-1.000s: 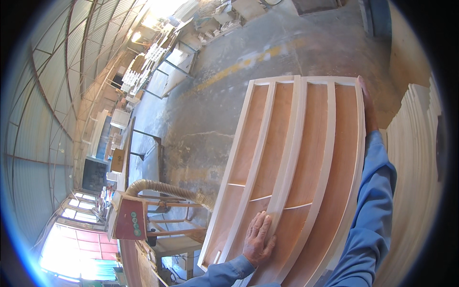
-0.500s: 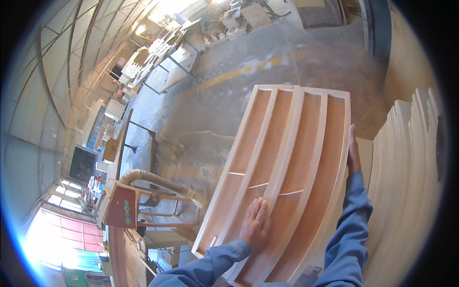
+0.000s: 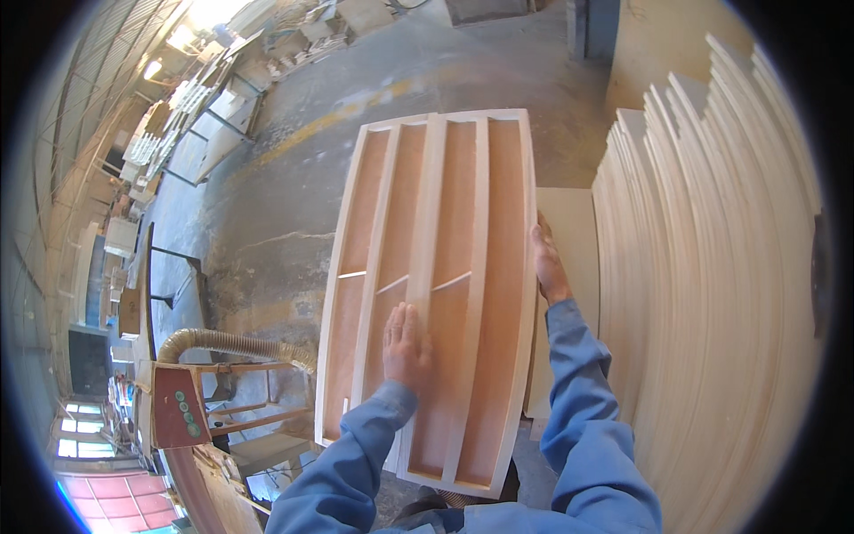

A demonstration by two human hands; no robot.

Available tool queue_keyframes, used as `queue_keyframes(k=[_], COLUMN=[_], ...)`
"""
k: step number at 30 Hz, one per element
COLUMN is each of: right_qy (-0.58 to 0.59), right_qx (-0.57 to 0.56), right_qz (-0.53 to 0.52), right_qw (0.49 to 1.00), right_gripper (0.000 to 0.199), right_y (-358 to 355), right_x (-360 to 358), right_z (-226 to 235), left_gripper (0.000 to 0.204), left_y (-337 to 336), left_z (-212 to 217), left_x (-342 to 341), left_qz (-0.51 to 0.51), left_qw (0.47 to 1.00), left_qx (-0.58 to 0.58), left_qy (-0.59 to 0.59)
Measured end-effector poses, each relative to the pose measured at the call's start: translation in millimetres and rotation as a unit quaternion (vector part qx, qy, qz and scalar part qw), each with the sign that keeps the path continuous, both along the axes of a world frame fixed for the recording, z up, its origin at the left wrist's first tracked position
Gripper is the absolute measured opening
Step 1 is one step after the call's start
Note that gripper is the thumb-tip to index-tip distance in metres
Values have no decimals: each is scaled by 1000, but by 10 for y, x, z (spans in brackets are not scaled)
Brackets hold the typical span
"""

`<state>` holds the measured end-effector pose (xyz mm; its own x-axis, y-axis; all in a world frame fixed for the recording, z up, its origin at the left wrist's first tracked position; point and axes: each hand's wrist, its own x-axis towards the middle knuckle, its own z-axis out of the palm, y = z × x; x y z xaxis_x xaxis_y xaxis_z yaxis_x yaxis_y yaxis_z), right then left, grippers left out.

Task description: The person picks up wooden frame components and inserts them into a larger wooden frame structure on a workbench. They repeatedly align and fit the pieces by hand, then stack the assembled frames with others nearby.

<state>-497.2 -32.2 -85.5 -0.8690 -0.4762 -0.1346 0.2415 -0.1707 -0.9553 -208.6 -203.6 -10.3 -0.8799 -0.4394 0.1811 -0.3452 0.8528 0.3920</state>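
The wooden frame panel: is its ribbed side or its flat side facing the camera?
Ribbed side. The wooden frame panel shows its pale ribs and recessed brown bays; the left hand lies flat on it, the right hand holds its edge.

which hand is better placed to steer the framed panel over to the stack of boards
Right, probably. The right hand grips the framed wooden panel by its right edge, the side facing the stack of boards. The left hand only lies flat on the panel's face.
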Motion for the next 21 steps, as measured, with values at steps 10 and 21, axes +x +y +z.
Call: queue_keyframes(k=[10,21], right_qy=[53,37], right_qx=[176,223], right_qz=[-101,-96], right_qw=[978,969], right_gripper=[72,67], right_y=[-334,-316], right_x=[-63,-89], right_z=[247,264], left_gripper=[60,61], left_y=[-22,-707], left_z=[-57,88], left_x=[-30,-37], left_qz=[1,-4], left_qw=[999,1000], left_qx=[-16,19], left_qy=[35,22])
